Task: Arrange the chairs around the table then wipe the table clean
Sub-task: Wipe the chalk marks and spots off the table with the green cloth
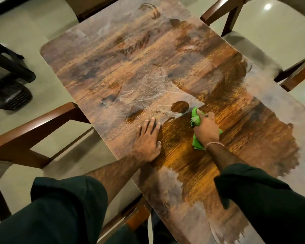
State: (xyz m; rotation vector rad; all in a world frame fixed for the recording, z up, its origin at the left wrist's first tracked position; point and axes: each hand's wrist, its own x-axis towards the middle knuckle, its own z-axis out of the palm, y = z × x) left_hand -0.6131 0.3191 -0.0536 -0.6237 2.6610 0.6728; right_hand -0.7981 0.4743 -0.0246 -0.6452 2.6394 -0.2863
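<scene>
A long brown wooden table [123, 55] runs from the far left to the near right, with pale dusty patches and darker wiped streaks. My right hand [207, 128] grips a bunched green cloth [196, 118] and presses it on the tabletop near the middle, at the edge of a dusty patch. My left hand [148, 140] lies flat on the table beside it, fingers straight. A wooden chair [30, 131] with a pale seat stands at the left side, and another chair [250, 48] at the far right side.
A third chair back [88, 7] shows at the table's far end. A black fan-like appliance [9, 81] sits on the pale tiled floor at the left. A bright light glare [267, 6] reflects on the floor at the top right.
</scene>
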